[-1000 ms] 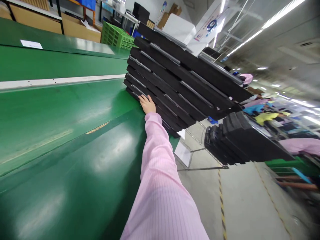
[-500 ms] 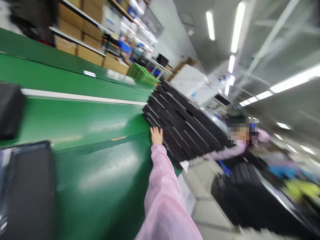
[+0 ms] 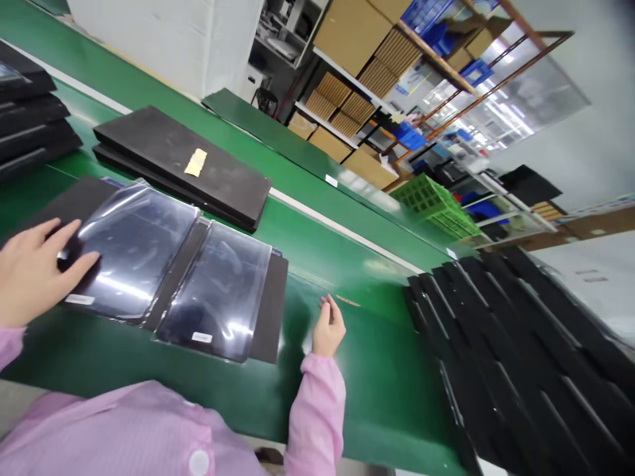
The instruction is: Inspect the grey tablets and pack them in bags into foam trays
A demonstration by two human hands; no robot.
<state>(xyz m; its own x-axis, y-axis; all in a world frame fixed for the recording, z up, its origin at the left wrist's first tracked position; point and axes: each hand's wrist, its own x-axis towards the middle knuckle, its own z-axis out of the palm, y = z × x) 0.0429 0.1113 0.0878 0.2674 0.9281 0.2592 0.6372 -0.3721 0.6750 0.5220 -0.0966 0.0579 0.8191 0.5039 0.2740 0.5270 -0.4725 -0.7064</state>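
My left hand [image 3: 40, 274] lies with fingers spread over the left edge of a glossy dark screen panel [image 3: 131, 248] in clear film. Another such panel [image 3: 218, 291] lies beside it to the right; each bears a small white label near its lower edge. Both rest on a black foam sheet [image 3: 270, 311], which shows between them and at both ends. To the right of the foam, my right hand [image 3: 329, 328] is held over the green bench, fingers curled together, with nothing visible in them. It is apart from the panels.
Behind the panels lie stacked black foam slabs [image 3: 173, 165] with a yellow paper note [image 3: 196, 162]. A tall stack of black trays [image 3: 496, 344] stands at the right, more trays [image 3: 30, 119] at the far left. A green crate [image 3: 431, 205] and shelves with cardboard boxes [image 3: 352, 33] are beyond the bench.
The view has swung left, from the tray stack to the panels. The hand that reached to the stack is away from it; both hands now show, near the foam sheet.
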